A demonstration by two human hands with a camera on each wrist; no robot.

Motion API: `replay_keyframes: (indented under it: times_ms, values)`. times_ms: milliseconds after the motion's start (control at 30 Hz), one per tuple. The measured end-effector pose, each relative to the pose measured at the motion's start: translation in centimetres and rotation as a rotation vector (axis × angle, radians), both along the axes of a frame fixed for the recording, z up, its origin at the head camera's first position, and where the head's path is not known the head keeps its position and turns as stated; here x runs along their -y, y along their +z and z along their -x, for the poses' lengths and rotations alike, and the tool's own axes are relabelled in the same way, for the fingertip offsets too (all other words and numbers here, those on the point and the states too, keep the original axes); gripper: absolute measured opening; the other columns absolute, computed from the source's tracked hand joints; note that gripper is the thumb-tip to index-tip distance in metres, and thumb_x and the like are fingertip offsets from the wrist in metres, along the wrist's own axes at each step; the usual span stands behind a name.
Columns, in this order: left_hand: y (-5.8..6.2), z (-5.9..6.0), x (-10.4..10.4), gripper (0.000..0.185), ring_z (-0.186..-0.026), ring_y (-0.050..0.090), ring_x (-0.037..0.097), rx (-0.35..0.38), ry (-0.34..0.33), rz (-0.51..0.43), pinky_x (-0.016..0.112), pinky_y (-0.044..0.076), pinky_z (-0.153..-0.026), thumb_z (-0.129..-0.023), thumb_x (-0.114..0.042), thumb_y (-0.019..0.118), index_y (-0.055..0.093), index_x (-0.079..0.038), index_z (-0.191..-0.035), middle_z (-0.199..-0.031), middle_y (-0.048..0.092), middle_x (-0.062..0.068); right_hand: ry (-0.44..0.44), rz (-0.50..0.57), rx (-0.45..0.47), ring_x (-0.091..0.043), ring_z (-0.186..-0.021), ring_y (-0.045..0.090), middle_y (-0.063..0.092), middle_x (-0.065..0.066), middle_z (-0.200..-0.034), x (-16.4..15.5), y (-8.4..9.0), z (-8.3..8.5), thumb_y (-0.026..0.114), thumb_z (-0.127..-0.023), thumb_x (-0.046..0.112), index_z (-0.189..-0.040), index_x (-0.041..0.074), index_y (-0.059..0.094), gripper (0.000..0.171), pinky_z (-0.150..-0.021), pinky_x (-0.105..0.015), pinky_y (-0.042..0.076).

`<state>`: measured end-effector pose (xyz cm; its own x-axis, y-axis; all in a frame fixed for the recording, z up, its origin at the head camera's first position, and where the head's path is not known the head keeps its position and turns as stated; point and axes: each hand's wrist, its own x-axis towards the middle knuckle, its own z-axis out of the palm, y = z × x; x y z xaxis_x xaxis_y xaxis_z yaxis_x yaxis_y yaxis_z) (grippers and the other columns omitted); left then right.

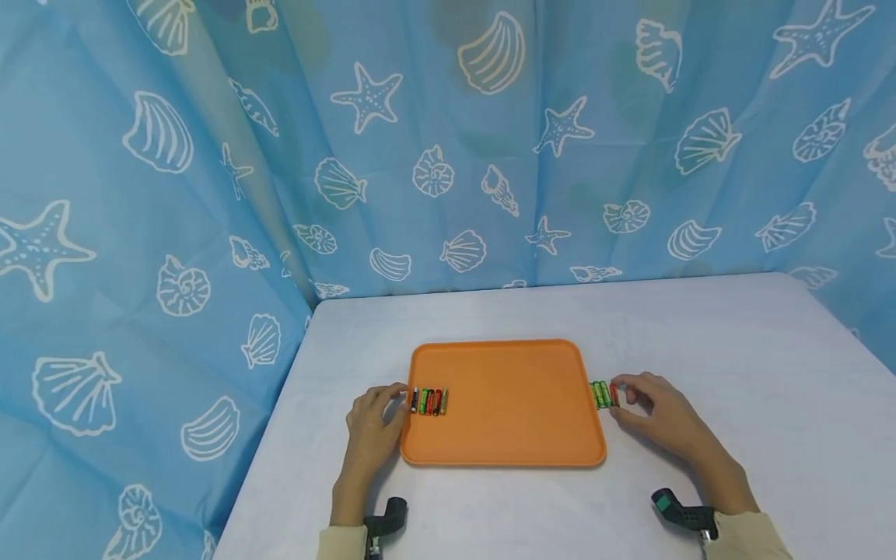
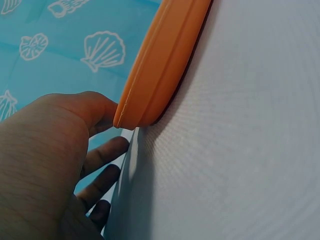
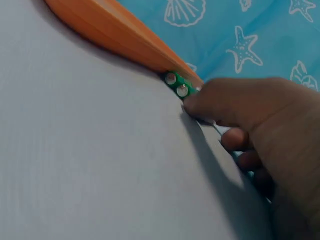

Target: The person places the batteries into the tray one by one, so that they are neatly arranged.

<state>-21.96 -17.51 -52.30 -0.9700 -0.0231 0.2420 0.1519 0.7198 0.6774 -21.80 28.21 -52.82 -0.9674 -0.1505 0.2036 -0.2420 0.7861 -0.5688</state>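
In the head view, a short row of small batteries (image 1: 430, 401) lies side by side along the left inside of an orange tray (image 1: 518, 404). My left hand (image 1: 374, 424) reaches over the left rim, thumb and forefinger at the two ends of the dark battery (image 1: 414, 400) on the row's left. The left wrist view hides those fingertips behind the rim. Outside the tray on the right, two green batteries (image 1: 600, 394) lie on the table against its side. Beside them my right hand (image 1: 661, 412) pinches a red battery (image 1: 614, 394) end to end.
The tray sits on a table with a white cloth (image 1: 518, 513). Blue curtains (image 1: 420, 233) printed with shells and starfish hang behind the table and along its left. A black wrist camera (image 1: 388, 517) is worn on the left arm, another (image 1: 682, 512) on the right.
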Motion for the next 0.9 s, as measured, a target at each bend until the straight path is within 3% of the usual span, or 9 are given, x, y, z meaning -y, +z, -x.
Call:
replay_keyframes:
  times_ms: [167, 333, 500, 700, 900]
  values:
    - [0.0, 0.0, 0.0, 0.03, -0.128, 0.043, 0.033, 0.003, -0.005, 0.005, 0.056, 0.019, -0.11, -0.097, -0.023, 0.066, 0.067, -0.021, -0.127, -0.122, 0.06, 0.004, 0.027, -0.012, 0.024, -0.02, -0.094, 0.047, 0.051, 0.002, -0.094, -0.4, 0.3, -0.5, 0.08, -0.084, 0.024, -0.126, 0.008, 0.063, 0.047, -0.09, -0.049, 0.046]
    - [-0.1, 0.0, 0.1, 0.03, -0.128, 0.043, 0.034, -0.002, -0.008, 0.008, 0.057, 0.018, -0.11, -0.097, -0.023, 0.065, 0.066, -0.02, -0.127, -0.123, 0.06, 0.005, 0.014, -0.006, 0.036, -0.02, -0.094, 0.05, 0.053, 0.002, -0.095, -0.5, 0.2, -0.5, 0.08, -0.085, 0.029, -0.125, 0.009, 0.064, 0.047, -0.09, -0.049, 0.048]
    - [-0.1, -0.1, 0.2, 0.029, -0.126, 0.044, 0.036, -0.017, -0.01, 0.004, 0.059, 0.02, -0.108, -0.097, -0.021, 0.065, 0.067, -0.018, -0.126, -0.123, 0.06, 0.006, -0.024, 0.03, 0.032, -0.019, -0.091, 0.049, 0.053, 0.002, -0.093, -0.3, -0.1, -0.4, 0.08, -0.085, 0.036, -0.122, 0.009, 0.065, 0.048, -0.081, -0.039, 0.048]
    - [-0.4, 0.1, 0.3, 0.029, -0.127, 0.044, 0.035, -0.014, 0.001, 0.02, 0.057, 0.02, -0.108, -0.097, -0.023, 0.065, 0.067, -0.02, -0.126, -0.123, 0.06, 0.005, -0.084, 0.162, -0.036, -0.014, -0.082, 0.052, 0.057, 0.001, -0.088, 0.1, -0.2, -0.7, 0.076, -0.09, 0.035, -0.121, 0.011, 0.065, 0.041, -0.07, -0.02, 0.046]
    - [-0.4, 0.2, 0.2, 0.03, -0.129, 0.043, 0.034, 0.001, -0.001, 0.002, 0.057, 0.018, -0.11, -0.097, -0.023, 0.066, 0.066, -0.021, -0.127, -0.123, 0.06, 0.004, -0.083, 0.2, -0.097, -0.01, -0.08, 0.052, 0.057, 0.002, -0.087, 1.5, 0.6, -0.7, 0.077, -0.09, 0.031, -0.12, 0.011, 0.065, 0.039, -0.069, -0.018, 0.046]
